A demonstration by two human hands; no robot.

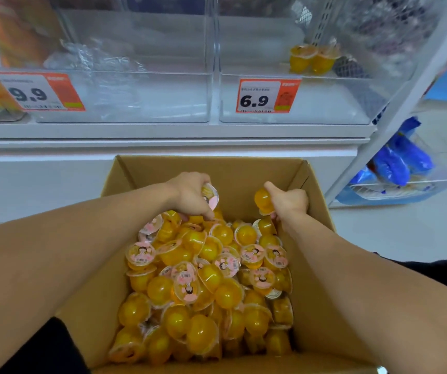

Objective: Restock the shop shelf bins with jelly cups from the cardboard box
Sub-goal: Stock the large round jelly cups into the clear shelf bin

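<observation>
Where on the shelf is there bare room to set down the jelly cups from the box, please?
The clear plastic bin behind the 6.9 price tag is mostly bare: only two orange jelly cups stand at its back right. The clear bin behind the 9.9 tag holds crumpled clear wrap at the back; its front floor looks free. The brown cardboard box is crowded.

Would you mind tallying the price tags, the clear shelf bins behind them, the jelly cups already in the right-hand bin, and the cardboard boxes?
Price tags: 2, reading 9.9 and 6.9
Clear bins: 2, left bin and right bin
Jelly cups in the right bin: 2 visible
Cardboard box: 1
Total: 7
</observation>
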